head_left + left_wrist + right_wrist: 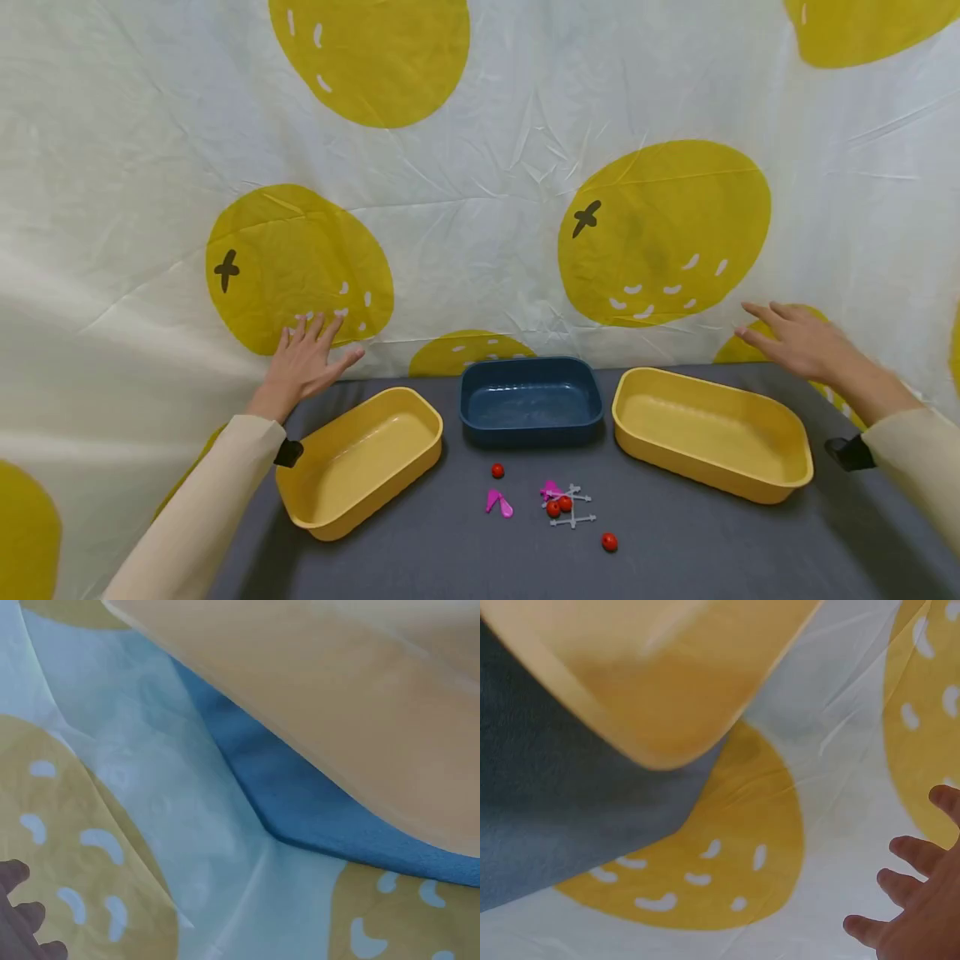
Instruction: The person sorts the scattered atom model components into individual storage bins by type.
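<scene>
My left hand (303,367) hovers with spread fingers above the far end of the left yellow tray (315,527), touching nothing. On the other side, my right hand (802,342) is held in the air beyond the right yellow tray (705,471), its fingers apart and holding nothing. Between the two stands a dark blue tray (531,436). In front of it lie a red bead-like ball (498,471), pink pieces (506,507), and a cluster of grey stick pieces (573,522) with red balls (553,508) and another pink piece (551,488). One more red ball (610,542) lies nearer me.
The dark grey table (420,567) ends against a white curtain (480,267) printed with large yellow fruit shapes. In the left wrist view the table edge (322,847) shows past the yellow tray. Both yellow trays stand angled beside the blue one.
</scene>
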Motion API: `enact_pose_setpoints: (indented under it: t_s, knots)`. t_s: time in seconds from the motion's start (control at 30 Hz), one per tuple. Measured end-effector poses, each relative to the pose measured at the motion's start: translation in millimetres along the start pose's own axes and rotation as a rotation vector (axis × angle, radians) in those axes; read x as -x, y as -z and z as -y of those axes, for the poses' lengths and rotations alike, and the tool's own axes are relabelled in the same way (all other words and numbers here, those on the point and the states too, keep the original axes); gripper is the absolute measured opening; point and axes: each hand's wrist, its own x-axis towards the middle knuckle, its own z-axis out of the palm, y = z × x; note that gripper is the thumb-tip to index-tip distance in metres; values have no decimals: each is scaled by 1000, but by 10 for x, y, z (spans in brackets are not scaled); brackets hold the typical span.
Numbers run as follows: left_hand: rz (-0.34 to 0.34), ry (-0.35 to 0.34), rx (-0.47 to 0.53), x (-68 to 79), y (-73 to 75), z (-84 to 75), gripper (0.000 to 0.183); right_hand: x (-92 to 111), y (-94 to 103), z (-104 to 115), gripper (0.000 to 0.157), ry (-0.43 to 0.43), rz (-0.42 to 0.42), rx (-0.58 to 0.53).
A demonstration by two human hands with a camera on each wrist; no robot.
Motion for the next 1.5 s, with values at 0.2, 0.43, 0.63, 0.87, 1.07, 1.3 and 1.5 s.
enact_pose_setpoints:
  t_s: [0.2,0.43,0.63,0.87,1.07,1.3,1.5]
  knots:
    - [-12,-23,14,86,31,-72,93,41,-48,214,70,65,-40,25]
    - [-11,-19,68,352,77,-138,92,192,-145,625,64,176,-91,38]
    - [-12,-17,132,564,68,-197,90,353,-222,944,57,306,-205,-34]
    - [37,32,336,831,-79,-143,80,469,-351,1357,51,348,-186,-125]
    - [48,65,426,1094,-291,-12,69,510,-570,1745,47,431,-142,-195]
    - [39,184,587,1286,-452,55,56,494,-790,2049,50,509,96,-401]
    - [26,279,768,1378,-624,103,48,427,-995,2131,40,500,233,-465]
